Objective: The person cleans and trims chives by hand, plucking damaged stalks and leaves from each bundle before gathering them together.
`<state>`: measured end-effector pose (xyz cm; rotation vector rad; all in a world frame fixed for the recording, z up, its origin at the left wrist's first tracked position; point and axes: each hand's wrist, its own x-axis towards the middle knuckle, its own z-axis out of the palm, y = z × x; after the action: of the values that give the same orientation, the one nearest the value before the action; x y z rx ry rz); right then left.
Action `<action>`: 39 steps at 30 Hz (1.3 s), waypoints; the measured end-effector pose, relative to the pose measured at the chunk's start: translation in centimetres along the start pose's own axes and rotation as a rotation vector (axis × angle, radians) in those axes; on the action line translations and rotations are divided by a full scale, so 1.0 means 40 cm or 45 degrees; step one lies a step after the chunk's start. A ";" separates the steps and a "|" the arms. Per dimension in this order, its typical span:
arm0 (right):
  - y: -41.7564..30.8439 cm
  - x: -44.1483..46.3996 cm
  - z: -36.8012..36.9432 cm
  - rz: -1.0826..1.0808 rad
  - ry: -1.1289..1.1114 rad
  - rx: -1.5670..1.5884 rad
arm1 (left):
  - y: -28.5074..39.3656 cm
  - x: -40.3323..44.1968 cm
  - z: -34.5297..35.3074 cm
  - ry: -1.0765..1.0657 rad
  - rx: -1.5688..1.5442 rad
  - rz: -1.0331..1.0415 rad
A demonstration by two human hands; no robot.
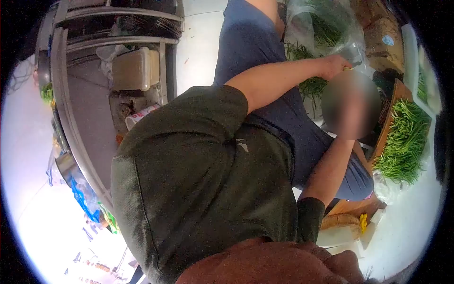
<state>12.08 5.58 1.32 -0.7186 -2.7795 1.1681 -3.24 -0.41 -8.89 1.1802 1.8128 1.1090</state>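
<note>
My left hand (335,67) reaches out past my knees with its fingers closed together. A tiny yellowish bit (347,68) shows at the fingertips, too small to name. Just below it is my right hand (352,111), smeared by a round blur that hides its fingers and anything in them. Loose thin green stalks (312,87) lie beneath and beside the left hand. Beyond that hand stands a clear plastic bag (340,35) with more long greens inside. A thick pile of cut green stalks (402,142) lies to the right of my right hand.
A brown wooden edge (385,123) runs beside the pile. A cardboard box (385,42) stands at upper right. Behind me is a metal rack (61,94) with a lidded plastic tub (137,68). A round wooden board (340,221) lies at lower right.
</note>
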 end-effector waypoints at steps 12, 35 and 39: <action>0.213 -0.017 0.072 -0.449 0.283 -1.327 | 0.014 0.002 -0.030 0.219 0.009 -0.206; 0.135 -0.011 0.066 0.046 0.110 0.306 | 0.109 -0.041 -0.062 0.282 -0.417 -0.462; 0.177 0.002 0.055 0.226 -0.061 0.407 | 0.115 -0.047 -0.079 0.301 -0.315 -0.602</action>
<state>14.36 8.45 -5.13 -0.9244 -2.5133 1.6318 -3.78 -2.03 -3.25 0.4554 1.9263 1.1769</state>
